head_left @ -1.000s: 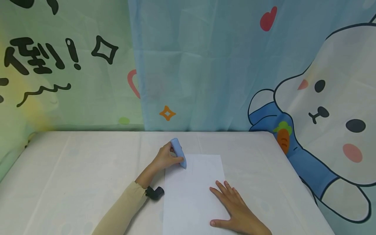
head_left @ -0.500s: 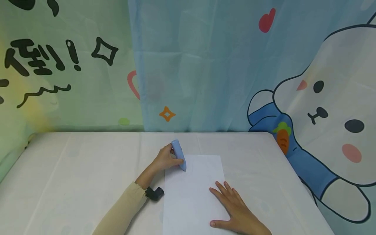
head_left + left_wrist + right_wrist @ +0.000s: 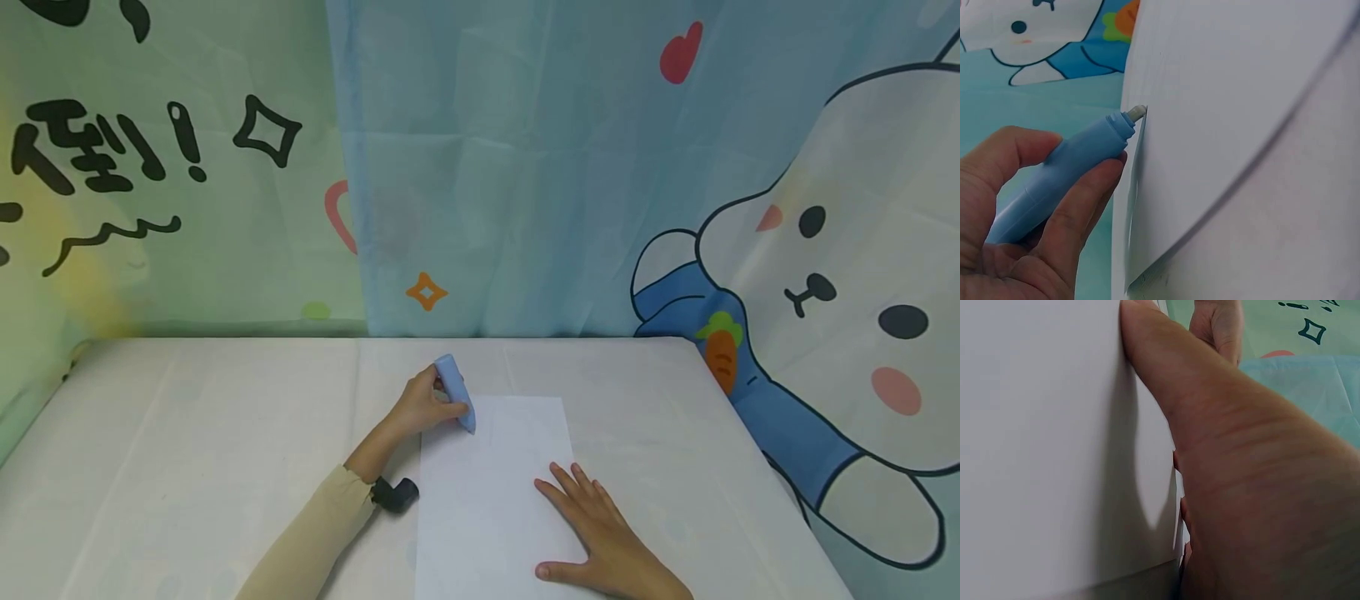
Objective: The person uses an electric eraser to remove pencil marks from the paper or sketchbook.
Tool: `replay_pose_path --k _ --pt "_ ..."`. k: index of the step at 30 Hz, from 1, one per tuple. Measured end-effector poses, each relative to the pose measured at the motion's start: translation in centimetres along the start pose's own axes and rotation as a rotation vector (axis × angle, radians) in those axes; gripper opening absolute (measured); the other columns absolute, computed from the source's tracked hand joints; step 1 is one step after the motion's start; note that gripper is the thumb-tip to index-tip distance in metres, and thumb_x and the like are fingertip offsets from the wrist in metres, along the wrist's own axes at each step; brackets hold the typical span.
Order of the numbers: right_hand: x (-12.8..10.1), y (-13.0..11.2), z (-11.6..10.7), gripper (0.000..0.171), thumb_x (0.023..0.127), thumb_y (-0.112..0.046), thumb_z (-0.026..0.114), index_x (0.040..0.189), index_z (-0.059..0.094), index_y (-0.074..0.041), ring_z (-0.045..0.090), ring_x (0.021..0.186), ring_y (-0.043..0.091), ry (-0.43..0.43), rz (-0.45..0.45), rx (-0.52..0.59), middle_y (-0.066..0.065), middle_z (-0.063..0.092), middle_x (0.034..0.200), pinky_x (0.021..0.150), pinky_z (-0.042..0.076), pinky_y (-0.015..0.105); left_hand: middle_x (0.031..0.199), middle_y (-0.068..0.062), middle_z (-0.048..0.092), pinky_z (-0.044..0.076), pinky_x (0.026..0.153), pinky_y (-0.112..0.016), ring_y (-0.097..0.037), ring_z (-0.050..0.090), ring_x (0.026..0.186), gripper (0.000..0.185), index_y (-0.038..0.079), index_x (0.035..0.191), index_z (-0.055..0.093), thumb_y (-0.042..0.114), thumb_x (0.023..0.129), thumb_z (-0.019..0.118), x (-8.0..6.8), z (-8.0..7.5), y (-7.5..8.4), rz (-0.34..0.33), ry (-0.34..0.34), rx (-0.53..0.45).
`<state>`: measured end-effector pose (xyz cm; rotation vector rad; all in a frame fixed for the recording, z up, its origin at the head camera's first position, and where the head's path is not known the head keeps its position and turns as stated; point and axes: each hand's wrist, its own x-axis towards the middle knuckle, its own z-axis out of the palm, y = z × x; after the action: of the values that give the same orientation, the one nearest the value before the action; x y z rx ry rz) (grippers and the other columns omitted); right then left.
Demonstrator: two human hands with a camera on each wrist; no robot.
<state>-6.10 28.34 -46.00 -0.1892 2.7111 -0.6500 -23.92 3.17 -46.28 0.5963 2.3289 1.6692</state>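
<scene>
Left hand (image 3: 420,407) has its thumb and fingers curled round a blue pen (image 3: 455,392), a chunky marker-like barrel. Pen's long axis tilts: the back end points up and away toward the curtain (image 3: 525,167), the tip angles down and toward the person. In the left wrist view the pale tip (image 3: 1136,113) sits right at the sheet of paper (image 3: 495,492), at its far-left corner; it looks to be touching, but I can't be sure.

Right hand (image 3: 600,533) lies flat, fingers straight and slightly spread, holding nothing and pressing the paper near its right edge, close to the person. Right wrist view shows the same: palm and thumb (image 3: 1147,356) down on the sheet.

Paper's long axis runs away from the person across the white table (image 3: 187,433). The rest of the sheet lies right of and nearer than the tip. Left hand is the one at the pen; right hand is well apart from it.
</scene>
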Motion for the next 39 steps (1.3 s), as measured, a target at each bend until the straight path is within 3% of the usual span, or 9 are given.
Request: replay_pose_path --k 18,25,39 --pt "-0.14 -0.07 -0.18 0.100 0.071 -0.066 0.072 0.151 0.036 -0.017 0.004 0.147 0.041 0.000 -0.005 0.017 0.012 0.017 0.162 0.113 -0.001 0.067 0.097 -0.016 0.062 0.047 0.068 -0.026 -0.022 0.060 0.081 0.043 -0.006 0.112 0.055 0.007 0.077 0.077 0.02 0.02 0.15 -0.058 -0.029 0.026" --pt "-0.07 -0.18 -0.12 0.101 0.071 -0.067 0.072 0.151 0.036 -0.018 0.004 0.148 0.040 -0.003 0.008 0.013 0.010 0.017 0.162 0.113 0.000 0.067 0.102 -0.017 0.065 0.048 0.072 -0.026 -0.025 0.061 0.091 0.044 -0.006 0.115 0.056 0.006 0.078 0.077 0.08 0.12 0.02 -0.042 0.002 0.010" --pt "-0.05 -0.07 -0.10 0.101 0.070 -0.067 0.072 0.151 0.036 -0.018 0.005 0.148 0.040 -0.002 0.004 0.002 0.010 0.018 0.162 0.113 0.000 0.067 0.101 -0.017 0.065 0.049 0.073 -0.027 -0.024 0.061 0.089 0.045 -0.007 0.115 0.056 0.006 0.077 0.077 0.01 -0.04 0.04 -0.023 -0.013 0.031"
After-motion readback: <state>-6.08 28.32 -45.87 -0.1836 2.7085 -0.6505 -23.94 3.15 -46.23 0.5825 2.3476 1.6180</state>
